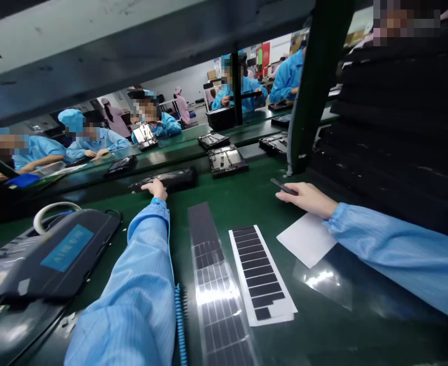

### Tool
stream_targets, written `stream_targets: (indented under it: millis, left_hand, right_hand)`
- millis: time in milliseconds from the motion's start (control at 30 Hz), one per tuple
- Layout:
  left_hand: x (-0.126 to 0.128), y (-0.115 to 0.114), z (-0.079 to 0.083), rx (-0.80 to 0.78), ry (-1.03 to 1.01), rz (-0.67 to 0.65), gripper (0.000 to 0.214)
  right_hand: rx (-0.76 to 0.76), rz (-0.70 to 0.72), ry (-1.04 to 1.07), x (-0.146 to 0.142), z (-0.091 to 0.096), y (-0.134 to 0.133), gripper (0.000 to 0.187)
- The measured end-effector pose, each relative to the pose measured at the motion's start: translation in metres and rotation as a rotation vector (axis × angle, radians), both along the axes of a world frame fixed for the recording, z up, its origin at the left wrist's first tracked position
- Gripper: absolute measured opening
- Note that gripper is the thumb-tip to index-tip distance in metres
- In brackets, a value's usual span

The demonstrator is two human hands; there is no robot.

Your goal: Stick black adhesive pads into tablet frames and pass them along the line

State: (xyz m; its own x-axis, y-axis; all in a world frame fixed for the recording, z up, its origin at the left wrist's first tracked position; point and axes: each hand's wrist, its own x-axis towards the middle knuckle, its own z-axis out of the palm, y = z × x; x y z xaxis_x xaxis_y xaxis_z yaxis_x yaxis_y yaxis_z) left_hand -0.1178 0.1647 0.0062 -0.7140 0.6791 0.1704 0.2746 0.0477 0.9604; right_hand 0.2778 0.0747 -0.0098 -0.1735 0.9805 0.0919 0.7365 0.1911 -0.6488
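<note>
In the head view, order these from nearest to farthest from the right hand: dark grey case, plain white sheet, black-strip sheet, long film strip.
1. Plain white sheet, just below the right hand in the picture.
2. Black-strip sheet, beyond it, lower left.
3. Long film strip, left of that sheet.
4. Dark grey case, at the far left.

You have a hard white glare across the film strip [218, 295] just left of the white sheet [243, 274], and another on the clear film [342, 295] to its right. Beyond the sheet, the black device [180, 178] at your left hand [157, 189] looks blurred; right of it, the black stack [391, 127] sinks into shadow.
</note>
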Motion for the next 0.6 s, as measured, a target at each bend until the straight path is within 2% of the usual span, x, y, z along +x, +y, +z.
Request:
stream_targets:
  millis: [100,167,267,400,500,600]
  left_hand:
    - [-0.01,0.006,-0.017,-0.141,-0.01,-0.077,0.034]
    - [-0.005,0.011,-0.023,-0.214,0.033,-0.177,0.033]
    - [0.021,0.02,-0.028,-0.28,0.141,-0.384,0.033]
    - [0.066,0.025,-0.036,-0.299,0.3,-0.623,0.032]
    - [0.083,0.02,-0.042,-0.272,0.394,-0.67,0.03]
    - [0.087,0.011,-0.039,-0.207,0.439,-0.685,0.028]
  right_hand:
    - [-0.128,-0.056,0.066,-0.016,0.013,0.019,0.019]
    - [-0.192,-0.085,0.126,-0.031,0.018,0.039,0.013]
    - [-0.223,-0.147,0.193,-0.058,0.016,0.077,0.013]
    - [-0.297,-0.261,0.307,-0.093,0.008,0.122,0.03]
    - [-0.347,-0.301,0.402,-0.108,0.004,0.138,0.035]
    - [-0.361,-0.309,0.502,-0.104,0.007,0.138,0.036]
